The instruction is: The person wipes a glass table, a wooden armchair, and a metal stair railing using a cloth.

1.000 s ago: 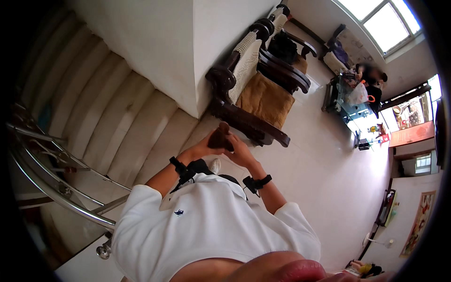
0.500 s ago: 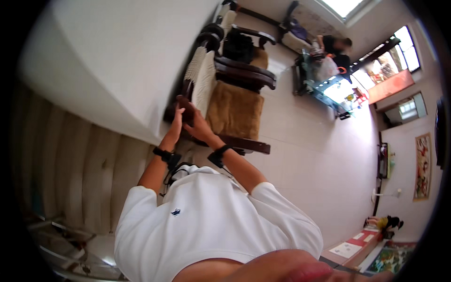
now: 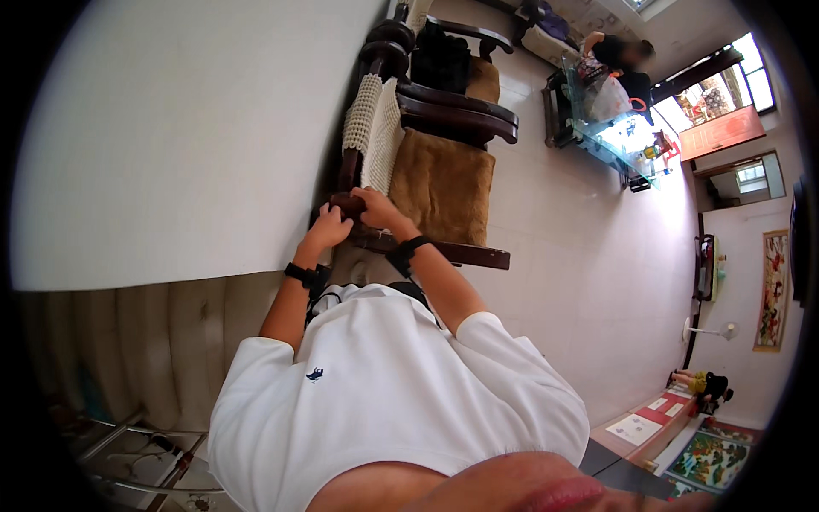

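Note:
A dark wooden armchair (image 3: 482, 254) with a tan cushion (image 3: 442, 188) and a cream knitted back cover (image 3: 375, 128) stands in front of me, along the wall. At its near end the carved wooden knob (image 3: 347, 203) of the chair back sits between my hands. My left hand (image 3: 329, 229) is curled over the knob's near left side. From the right, my right hand (image 3: 380, 208) wraps its fingers round the same wood. Parts of the fingertips are hidden behind the knob. Both wrists wear black bands.
A large white wall (image 3: 188, 145) rises on my left, above stair-like steps (image 3: 183, 341) and a metal railing (image 3: 136, 461). Another chair seat (image 3: 444, 68) with a black cloth lies farther along. A person (image 3: 623, 64) is beside a glass table (image 3: 597, 128) at the far right.
My hands have gone from lying stretched along the knob to curling round it. The left hand has slid nearer to me, and the view has shifted slightly.

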A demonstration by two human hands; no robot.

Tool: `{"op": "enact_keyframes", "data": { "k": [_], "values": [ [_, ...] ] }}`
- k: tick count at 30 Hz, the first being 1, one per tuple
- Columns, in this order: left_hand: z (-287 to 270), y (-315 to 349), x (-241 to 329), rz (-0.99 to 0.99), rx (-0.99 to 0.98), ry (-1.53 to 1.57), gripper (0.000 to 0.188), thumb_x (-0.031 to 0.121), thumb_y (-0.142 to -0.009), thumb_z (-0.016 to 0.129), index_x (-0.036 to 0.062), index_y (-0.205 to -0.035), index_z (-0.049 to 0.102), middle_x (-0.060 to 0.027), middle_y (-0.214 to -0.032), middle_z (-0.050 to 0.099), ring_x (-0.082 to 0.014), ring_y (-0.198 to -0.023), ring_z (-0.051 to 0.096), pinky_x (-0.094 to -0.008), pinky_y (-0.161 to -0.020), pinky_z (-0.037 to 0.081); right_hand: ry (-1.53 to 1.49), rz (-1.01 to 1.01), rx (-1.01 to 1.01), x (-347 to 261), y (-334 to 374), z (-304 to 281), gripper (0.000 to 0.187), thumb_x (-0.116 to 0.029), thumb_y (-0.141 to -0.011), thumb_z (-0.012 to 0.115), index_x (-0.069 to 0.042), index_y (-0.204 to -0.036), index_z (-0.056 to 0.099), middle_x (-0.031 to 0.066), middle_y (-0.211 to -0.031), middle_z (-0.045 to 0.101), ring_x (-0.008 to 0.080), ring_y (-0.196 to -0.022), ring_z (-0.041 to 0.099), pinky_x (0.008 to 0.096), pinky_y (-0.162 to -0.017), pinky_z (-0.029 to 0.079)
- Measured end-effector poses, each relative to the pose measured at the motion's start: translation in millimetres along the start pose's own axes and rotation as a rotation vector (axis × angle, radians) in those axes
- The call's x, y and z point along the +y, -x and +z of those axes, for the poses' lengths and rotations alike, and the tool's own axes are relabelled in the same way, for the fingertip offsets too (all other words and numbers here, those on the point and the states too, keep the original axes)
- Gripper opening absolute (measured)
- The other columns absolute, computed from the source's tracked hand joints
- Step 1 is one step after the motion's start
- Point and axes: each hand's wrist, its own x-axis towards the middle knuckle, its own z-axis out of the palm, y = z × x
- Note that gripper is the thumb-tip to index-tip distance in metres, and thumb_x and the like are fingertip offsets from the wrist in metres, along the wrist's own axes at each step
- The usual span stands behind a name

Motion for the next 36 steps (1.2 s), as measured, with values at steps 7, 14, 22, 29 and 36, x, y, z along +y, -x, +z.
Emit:
{"op": "enact_keyframes", "data": {
  "k": [7, 14, 22, 29, 36],
  "values": [
    [2, 2, -7, 0.076, 0.233, 0.028, 0.033, 0.015, -0.084, 0.053, 0.0015, -0.113, 0.059, -0.0248, -0.118, 0.05, -0.0434, -0.103, 0.055, -0.0467, -0.093, 0.046, -0.123, 0.019, -0.076, 13, 59, -14, 0.046, 0.007, -0.062, 0.052, -0.004, -0.106, 0.058, 0.0188, -0.108, 0.054, 0.0402, -0.101, 0.053, 0.039, -0.086, 0.045],
    [11, -7, -17, 0.221, 0.441, -0.144, 0.025, 0.005, -0.078, 0.059, 0.002, -0.102, 0.064, -0.0199, -0.105, 0.053, -0.0419, -0.094, 0.057, -0.0502, -0.078, 0.049, -0.03, -0.146, 0.092, -36, 33, 6, 0.051, 0.006, -0.059, 0.058, -0.005, -0.109, 0.055, 0.0187, -0.116, 0.052, 0.0418, -0.109, 0.05, 0.0399, -0.094, 0.044],
    [3, -2, -11, 0.175, 0.453, 0.03, 0.024, 0.005, -0.078, 0.059, -0.0029, -0.1, 0.063, -0.0208, -0.104, 0.054, -0.0412, -0.089, 0.059, -0.047, -0.08, 0.05, 0.12, -0.083, 0.128, -19, 48, 24, 0.057, -0.004, -0.059, 0.077, -0.005, -0.111, 0.054, 0.0185, -0.122, 0.048, 0.0422, -0.111, 0.049, 0.0444, -0.094, 0.044],
    [4, 0, -7, 0.209, 0.39, 0.061, 0.025, 0.015, -0.082, 0.063, 0.0021, -0.104, 0.061, -0.0197, -0.107, 0.049, -0.0409, -0.087, 0.059, -0.0476, -0.077, 0.051, 0.035, 0.077, 0.064, 25, 74, 18, 0.06, -0.002, -0.061, 0.079, -0.005, -0.113, 0.051, 0.0198, -0.12, 0.046, 0.0421, -0.111, 0.049, 0.0424, -0.093, 0.045],
    [9, 0, -6, 0.179, 0.458, 0.136, 0.025, 0.024, -0.086, 0.063, 0.003, -0.099, 0.06, -0.0209, -0.105, 0.049, -0.0422, -0.085, 0.06, -0.0492, -0.074, 0.052, 0.345, 0.089, 0.153, -36, 55, 42, 0.058, -0.002, -0.058, 0.077, -0.008, -0.109, 0.051, 0.022, -0.128, 0.042, 0.0462, -0.114, 0.045, 0.0501, -0.095, 0.043]
  ]
}}
